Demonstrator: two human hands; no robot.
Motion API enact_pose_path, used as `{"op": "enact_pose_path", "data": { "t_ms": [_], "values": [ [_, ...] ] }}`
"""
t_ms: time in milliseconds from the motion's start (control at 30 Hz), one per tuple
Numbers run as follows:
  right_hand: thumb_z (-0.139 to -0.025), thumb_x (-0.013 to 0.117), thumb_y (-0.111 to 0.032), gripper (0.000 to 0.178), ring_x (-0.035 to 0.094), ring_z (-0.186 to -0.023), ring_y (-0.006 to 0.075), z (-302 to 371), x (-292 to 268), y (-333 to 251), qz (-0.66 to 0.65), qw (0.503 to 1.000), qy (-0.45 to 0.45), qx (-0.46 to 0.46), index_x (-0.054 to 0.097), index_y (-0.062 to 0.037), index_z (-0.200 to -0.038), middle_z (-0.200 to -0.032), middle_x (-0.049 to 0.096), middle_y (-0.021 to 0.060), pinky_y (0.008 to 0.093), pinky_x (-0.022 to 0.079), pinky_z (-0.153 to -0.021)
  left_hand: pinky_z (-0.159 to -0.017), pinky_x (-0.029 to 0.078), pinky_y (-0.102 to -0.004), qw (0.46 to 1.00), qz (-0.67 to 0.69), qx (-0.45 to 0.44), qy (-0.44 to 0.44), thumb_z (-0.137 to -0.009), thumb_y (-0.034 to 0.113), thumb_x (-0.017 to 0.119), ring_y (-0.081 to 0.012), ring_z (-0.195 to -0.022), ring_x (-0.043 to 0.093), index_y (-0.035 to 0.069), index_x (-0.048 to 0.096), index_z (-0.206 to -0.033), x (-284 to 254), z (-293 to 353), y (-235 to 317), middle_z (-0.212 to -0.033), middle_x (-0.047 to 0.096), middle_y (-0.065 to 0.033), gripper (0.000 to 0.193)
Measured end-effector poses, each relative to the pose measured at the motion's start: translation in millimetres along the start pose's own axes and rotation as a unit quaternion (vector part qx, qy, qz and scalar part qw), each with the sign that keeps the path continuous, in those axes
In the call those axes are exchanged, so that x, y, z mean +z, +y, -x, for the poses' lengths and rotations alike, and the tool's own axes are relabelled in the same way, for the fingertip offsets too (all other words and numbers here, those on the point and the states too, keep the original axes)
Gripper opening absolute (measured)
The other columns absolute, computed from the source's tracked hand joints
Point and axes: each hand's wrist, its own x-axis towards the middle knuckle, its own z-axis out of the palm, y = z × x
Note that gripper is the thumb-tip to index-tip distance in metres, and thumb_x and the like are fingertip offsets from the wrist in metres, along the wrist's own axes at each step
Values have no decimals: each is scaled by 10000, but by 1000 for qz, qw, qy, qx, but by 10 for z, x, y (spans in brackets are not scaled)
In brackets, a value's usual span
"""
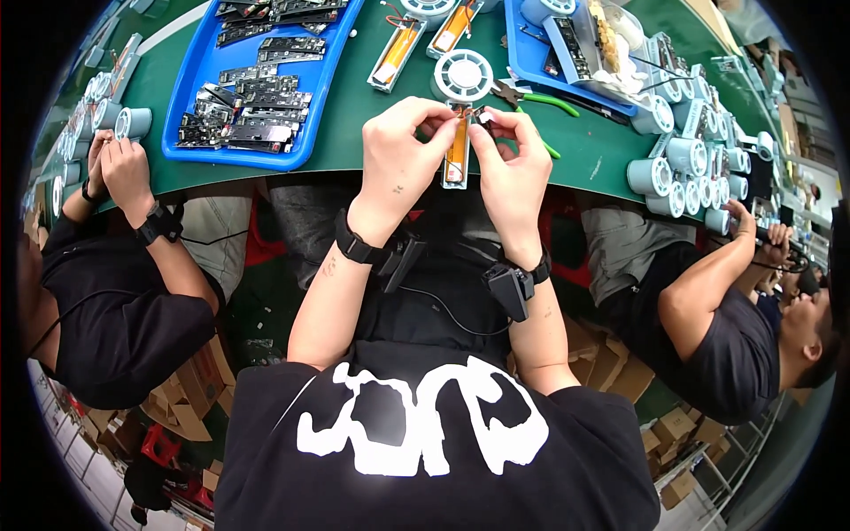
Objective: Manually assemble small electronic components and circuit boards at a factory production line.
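Head view: at the upper centre of the frame, a light-blue housing (463, 78) with a round slotted end and an orange cell (457, 152) lies on the green tabletop (354, 133). The left hand (403, 140) has fingertips drawn together at its wiring, grip contents not discernible; the right hand (516, 168) pinches a small dark part (482, 116). Green-handled pliers (551, 103) lie just right, a blue tray (305, 146) upper left.
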Motion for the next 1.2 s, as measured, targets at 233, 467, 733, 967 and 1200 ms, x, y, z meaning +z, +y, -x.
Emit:
{"op": "enact_pose_path", "data": {
  "t_ms": [233, 467, 733, 967, 1200],
  "values": [
    [-876, 756, -13, 222, 648, -907, 114, 24, -33, -104, 87, 995, 6, -54, 698, 26, -1087, -1001, 689, 61, 253, 542, -742, -594, 505, -277, 994, -91, 40, 48, -806, 18, 766, -153, -631, 627, 7, 733, -897, 90, -108, 7, -805, 684, -56, 98],
    [-875, 755, -32, 249, 683, -856, 139, -29, -33, -190, 104, 993, -21, -54, 708, 16, -1114, -1017, 706, 95, 265, 545, -722, -699, 532, -353, 933, -292, 193, -85, -840, 72, 725, -247, -818, 662, 15, 721, -994, -154, -121, 123, -921, 667, -65, 165],
    [-881, 747, -29, 259, 691, -853, 135, -40, -73, -219, 189, 973, -26, -131, 708, 21, -1132, -1046, 704, 102, 265, 551, -704, -776, 551, -345, 951, -228, 159, -139, -882, 74, 709, -227, -903, 681, 10, 709, -1069, -240, -116, 109, -1011, 680, -74, 198],
    [-892, 734, 1, 270, 670, -876, 115, -46, -45, -218, 73, 996, -47, -22, 696, 43, -1156, -1059, 695, 85, 248, 550, -720, -731, 559, -253, 986, 78, -145, -39, -899, 51, 748, -105, -824, 697, -35, 700, -1108, -291, 158, 14, -951, 730, -62, 232],
    [-894, 731, 20, 296, 648, -924, 102, -45, -64, -219, 25, 998, -51, 19, 682, 57, -1184, -1080, 688, 76, 241, 546, -769, -666, 580, -277, 993, 73, -97, 15, -876, 11, 733, -155, -696, 722, -47, 723, -1035, -73, 63, 90, -873, 749, -111, 170]
  ]
}}
